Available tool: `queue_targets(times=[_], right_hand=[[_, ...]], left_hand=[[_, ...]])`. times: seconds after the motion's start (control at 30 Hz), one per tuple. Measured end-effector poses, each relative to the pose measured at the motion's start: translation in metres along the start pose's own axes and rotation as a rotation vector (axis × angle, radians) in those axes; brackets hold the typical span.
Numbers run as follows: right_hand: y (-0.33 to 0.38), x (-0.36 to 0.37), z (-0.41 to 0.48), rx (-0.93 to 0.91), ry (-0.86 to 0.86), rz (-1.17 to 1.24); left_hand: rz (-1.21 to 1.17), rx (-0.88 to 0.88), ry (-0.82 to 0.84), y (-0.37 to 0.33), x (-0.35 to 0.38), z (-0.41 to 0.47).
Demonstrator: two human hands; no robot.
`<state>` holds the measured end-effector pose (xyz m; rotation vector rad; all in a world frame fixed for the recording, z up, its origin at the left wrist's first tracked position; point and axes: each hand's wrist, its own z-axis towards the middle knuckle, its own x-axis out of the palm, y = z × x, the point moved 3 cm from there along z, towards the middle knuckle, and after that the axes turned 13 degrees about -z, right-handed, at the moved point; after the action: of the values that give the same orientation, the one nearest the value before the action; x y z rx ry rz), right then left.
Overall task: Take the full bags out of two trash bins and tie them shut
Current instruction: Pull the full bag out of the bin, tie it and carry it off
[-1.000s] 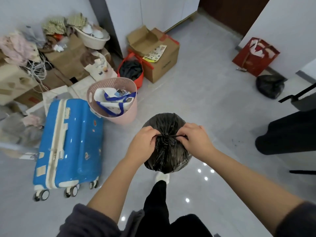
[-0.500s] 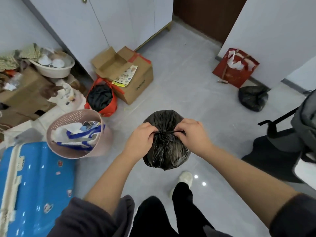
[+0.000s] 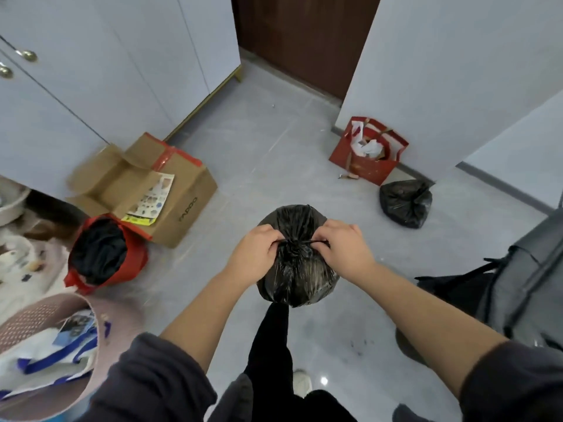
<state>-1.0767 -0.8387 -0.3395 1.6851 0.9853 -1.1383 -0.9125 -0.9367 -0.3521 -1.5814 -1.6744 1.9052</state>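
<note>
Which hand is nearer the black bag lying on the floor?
Right. The right hand grips the held bag on the side facing the floor bag; the left hand grips its far side.

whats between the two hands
In the head view, the knot of the bag; left hand and right hand each pinch a tail of it.

There are 2 black trash bags, 2 hands, 1 cardboard box, 1 red bin and 1 pink basket.
</note>
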Motion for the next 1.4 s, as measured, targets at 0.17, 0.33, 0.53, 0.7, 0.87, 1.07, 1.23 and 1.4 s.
queue_targets(times=[0.17, 0.33, 0.53, 0.7, 0.87, 1.07, 1.23, 1.4], right_hand=[[-0.080, -0.007, 0.067, 0.114, 0.025, 0.001], [-0.165, -0.002, 0.122, 0.218, 0.041, 0.010], [-0.279, 0.038, 0.182, 0.315, 0.128, 0.096], [-0.369, 0.091, 0.221, 0.380, 0.215, 0.091], [-0.445, 0.163, 0.263, 0.476, 0.243, 0.100], [-0.501, 0.260, 0.306, 0.604, 0.257, 0.181], [-0.517, 0.327, 0.339, 0.735, 0.234, 0.333], [-0.530, 0.380, 0.371, 0.849, 0.149, 0.474]], left_hand=[[0.064, 0.032, 0.190, -0.012, 0.022, 0.127], [0.143, 0.057, 0.293, -0.030, 0.062, 0.238], [0.213, -0.061, 0.388, -0.023, 0.151, 0.359], [0.257, -0.132, 0.466, -0.001, 0.241, 0.446], [0.287, -0.155, 0.502, 0.040, 0.325, 0.526], [0.339, -0.116, 0.549, 0.106, 0.403, 0.595], [0.330, -0.007, 0.546, 0.150, 0.447, 0.641], [0.322, 0.132, 0.518, 0.174, 0.479, 0.682]])
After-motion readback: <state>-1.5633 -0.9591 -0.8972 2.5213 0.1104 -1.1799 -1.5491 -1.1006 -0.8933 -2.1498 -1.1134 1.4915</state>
